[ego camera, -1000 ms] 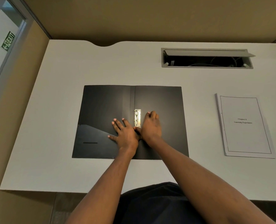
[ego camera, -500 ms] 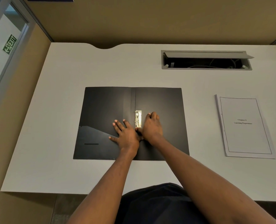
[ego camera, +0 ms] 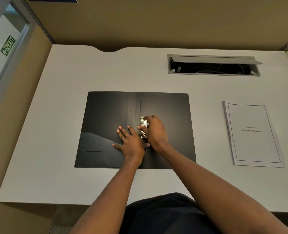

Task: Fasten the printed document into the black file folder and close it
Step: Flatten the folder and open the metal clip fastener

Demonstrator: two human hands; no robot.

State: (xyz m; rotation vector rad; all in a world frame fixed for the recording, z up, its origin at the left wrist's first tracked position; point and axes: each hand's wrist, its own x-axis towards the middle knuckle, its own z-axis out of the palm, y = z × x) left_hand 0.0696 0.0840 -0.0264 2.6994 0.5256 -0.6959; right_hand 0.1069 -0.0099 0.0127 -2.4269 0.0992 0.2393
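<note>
Looking down from a head-worn camera, two bare forearms reach forward over the near edge of a white table [ego camera: 55, 115] toward a black file folder [ego camera: 109, 112] lying open and flat at its centre. Nearest the viewer, a dark garment fills the bottom of the view between the arms.

The left hand [ego camera: 131, 142] lies palm down with fingers spread wide, pressing on the folder's inner left cover just beside the spine and holding nothing. A slanted pocket flap [ego camera: 96, 149] covers the lower left corner of that cover.

The right hand [ego camera: 155, 130] sits touching the left hand, on the right side of the spine. Its fingers curl over a small metal clip fastener [ego camera: 142, 127] fixed beside the spine, with the thumb against the clip's left edge and the fingertips at its upper end. Whether the clip is raised or flat cannot be told.

The printed document [ego camera: 252, 134], a stapled or bound stack of white pages with a bordered title page, lies on the table well apart to the right of the folder, untouched.

Farther back, a grey cable tray [ego camera: 214, 72] is set into the table with its lid tipped open, dark cables inside. Beyond it stands a tan partition wall [ego camera: 156, 22], and at far left a green exit sign [ego camera: 8, 45] shows through a window.
</note>
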